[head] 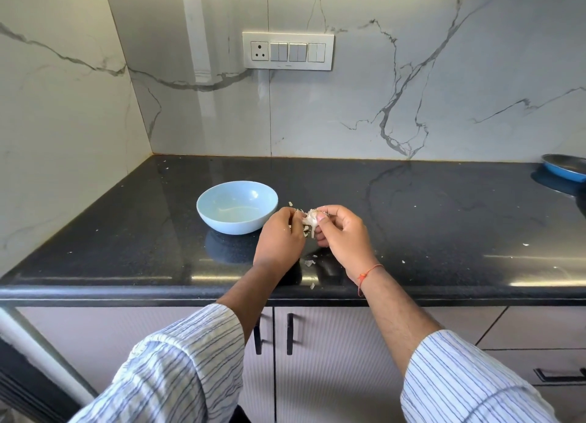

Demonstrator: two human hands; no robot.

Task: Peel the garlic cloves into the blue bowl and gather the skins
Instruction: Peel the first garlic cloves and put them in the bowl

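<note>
Black counter: left hand, right hand pinch garlic between them, just right of blue bowl.

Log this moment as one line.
stage: peeling | left hand: grips garlic | right hand: pinches garlic | bowl: no cloves visible | skins: scattered on counter
</note>
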